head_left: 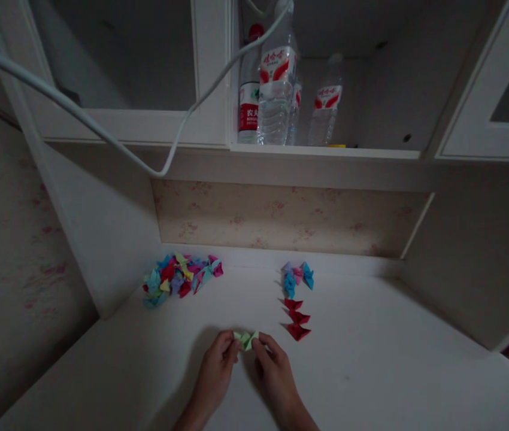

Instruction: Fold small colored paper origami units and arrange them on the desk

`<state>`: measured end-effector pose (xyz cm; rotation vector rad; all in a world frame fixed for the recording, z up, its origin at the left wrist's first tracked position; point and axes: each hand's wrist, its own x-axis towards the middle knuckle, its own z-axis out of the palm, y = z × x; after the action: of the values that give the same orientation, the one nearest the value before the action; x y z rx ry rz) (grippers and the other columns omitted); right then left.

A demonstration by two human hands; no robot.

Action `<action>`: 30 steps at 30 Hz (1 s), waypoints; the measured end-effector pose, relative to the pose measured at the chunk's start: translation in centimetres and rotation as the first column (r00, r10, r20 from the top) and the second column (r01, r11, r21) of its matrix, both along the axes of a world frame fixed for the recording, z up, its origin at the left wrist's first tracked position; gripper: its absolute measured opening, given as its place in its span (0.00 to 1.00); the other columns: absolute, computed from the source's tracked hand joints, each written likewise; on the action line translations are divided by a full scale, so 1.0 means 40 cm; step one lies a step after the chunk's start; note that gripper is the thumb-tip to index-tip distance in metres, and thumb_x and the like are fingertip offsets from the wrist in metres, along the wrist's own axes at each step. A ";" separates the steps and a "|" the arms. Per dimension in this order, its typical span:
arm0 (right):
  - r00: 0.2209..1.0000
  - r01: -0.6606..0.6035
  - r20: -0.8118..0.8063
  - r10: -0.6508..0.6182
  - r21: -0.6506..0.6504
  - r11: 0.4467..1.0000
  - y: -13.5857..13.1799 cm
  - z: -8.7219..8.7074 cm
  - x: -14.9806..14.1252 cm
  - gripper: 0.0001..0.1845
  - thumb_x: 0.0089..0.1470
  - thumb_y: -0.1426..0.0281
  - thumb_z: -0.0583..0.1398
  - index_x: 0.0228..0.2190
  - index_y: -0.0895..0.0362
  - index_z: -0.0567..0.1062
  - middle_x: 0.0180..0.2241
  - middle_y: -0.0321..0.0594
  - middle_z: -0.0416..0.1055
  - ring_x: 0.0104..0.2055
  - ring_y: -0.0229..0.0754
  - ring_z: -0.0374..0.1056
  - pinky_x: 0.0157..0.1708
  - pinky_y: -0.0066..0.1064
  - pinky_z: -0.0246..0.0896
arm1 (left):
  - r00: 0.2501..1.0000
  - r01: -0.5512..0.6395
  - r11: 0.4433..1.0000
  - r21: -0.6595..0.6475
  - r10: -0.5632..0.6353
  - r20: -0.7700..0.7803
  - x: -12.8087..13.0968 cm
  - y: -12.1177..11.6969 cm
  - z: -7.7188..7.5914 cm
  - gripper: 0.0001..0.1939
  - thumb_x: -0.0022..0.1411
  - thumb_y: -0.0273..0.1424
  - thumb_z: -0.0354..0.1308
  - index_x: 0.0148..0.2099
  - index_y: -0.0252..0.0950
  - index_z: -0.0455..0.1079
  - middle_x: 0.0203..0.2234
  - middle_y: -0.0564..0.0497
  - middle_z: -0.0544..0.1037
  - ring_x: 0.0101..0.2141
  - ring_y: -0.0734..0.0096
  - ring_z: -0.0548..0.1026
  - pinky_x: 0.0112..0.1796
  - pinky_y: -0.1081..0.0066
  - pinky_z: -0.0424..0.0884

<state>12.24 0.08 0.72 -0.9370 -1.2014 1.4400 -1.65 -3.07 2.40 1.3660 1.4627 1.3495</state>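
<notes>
A small piece of folded light-green paper (246,340) is held just above the white desktop, near the front middle. My left hand (218,364) pinches its left end between thumb and fingers. At the opposite end, my right hand (275,366) grips it the same way. Its middle shows creases and a raised fold. Just beyond my right hand, several red folded papers (298,324) lie in a short column. Behind these sits a small group of blue, pink and purple folded papers (290,281).
A heap of many-coloured folded papers (171,281) lies at the back left of the desk (348,371). Above, an open cupboard shelf (326,152) holds plastic bottles (276,90). A white cable (102,136) hangs across the upper left. Side panels bound the desk.
</notes>
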 end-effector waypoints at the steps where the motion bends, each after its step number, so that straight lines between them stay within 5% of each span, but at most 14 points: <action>1: 1.000 -0.009 0.026 0.008 0.017 1.000 0.002 0.002 0.001 0.23 0.48 0.50 0.62 0.34 0.58 0.76 0.19 0.32 0.64 0.17 0.31 0.52 0.16 0.23 0.46 | 1.000 0.002 1.000 -0.005 -0.002 0.005 0.000 0.002 -0.003 0.17 0.61 0.45 0.51 0.36 0.36 0.66 0.28 0.50 0.74 0.29 0.69 0.71 0.31 0.72 0.66; 13: 0.999 0.011 0.049 -0.009 -0.048 0.999 0.004 -0.007 0.017 0.25 0.49 0.50 0.62 0.31 0.62 0.75 0.11 0.30 0.59 0.14 0.31 0.51 0.15 0.23 0.43 | 0.995 -0.062 0.990 -0.123 0.071 0.076 -0.005 -0.004 0.012 0.24 0.52 0.51 0.57 0.36 0.33 0.74 0.18 0.55 0.68 0.21 0.73 0.63 0.23 0.75 0.58; 30: 1.000 0.016 -0.003 -0.017 -0.056 0.998 0.003 -0.009 0.021 0.27 0.46 0.48 0.62 0.31 0.61 0.75 0.12 0.31 0.61 0.14 0.32 0.54 0.15 0.23 0.46 | 0.992 -0.056 0.988 -0.147 0.072 0.108 -0.003 0.002 -0.001 0.25 0.49 0.52 0.59 0.36 0.34 0.75 0.22 0.53 0.71 0.21 0.73 0.64 0.22 0.76 0.58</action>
<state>13.09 0.19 0.36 -0.9800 -1.1533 1.4682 -1.77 -2.97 2.37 1.1420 1.5081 1.3125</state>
